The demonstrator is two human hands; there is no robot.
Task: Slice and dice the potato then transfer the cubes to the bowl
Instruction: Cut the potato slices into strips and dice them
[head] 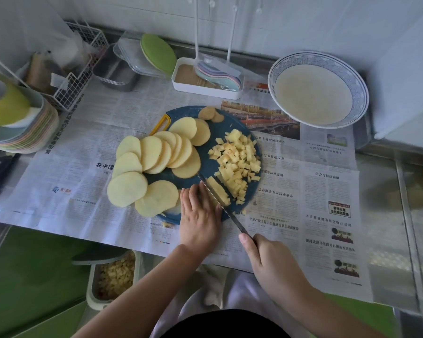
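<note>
The step in hand looks like dicing: on the near edge of the round board (213, 132), the right hand (266, 257) has its grip clamped round the handle of the knife (217, 203), blade angled across the board. The left hand (200, 211) lies just left of the blade, its grip apart, fingers pressing down on the potato piece, which they mostly hide. Cut strips (220, 191) lie just right of the blade, and the heap of cubes (237, 162) fills the board's right side. Uncut slices (156, 154) fan over its left half and overhang the rim. To cut well, tuck the left fingertips back from the edge, keep the strips even, and push finished cubes clear. The bowl (279, 69) waits beyond the board's far right on the papered surface (83, 154).
</note>
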